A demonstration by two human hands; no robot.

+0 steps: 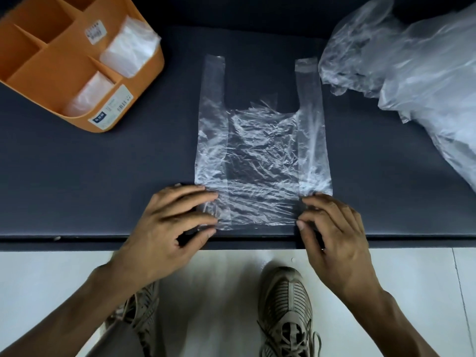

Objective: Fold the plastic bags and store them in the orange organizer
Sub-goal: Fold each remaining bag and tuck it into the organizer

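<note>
A clear plastic bag [260,150] lies flat on the dark table [103,176], its two handles pointing away from me and its side strips folded inward. My left hand [167,228] holds the bag's near left corner, fingers on top and thumb at the bottom edge. My right hand [334,233] pinches the near right corner the same way. The orange organizer [59,63] stands at the far left. Folded bags sit in two of its front compartments [128,47], and its other compartments look empty.
A loose heap of clear plastic bags [412,68] covers the far right of the table. The table's front edge [77,238] runs just under my hands. Below it are a pale tiled floor and my two shoes [286,313].
</note>
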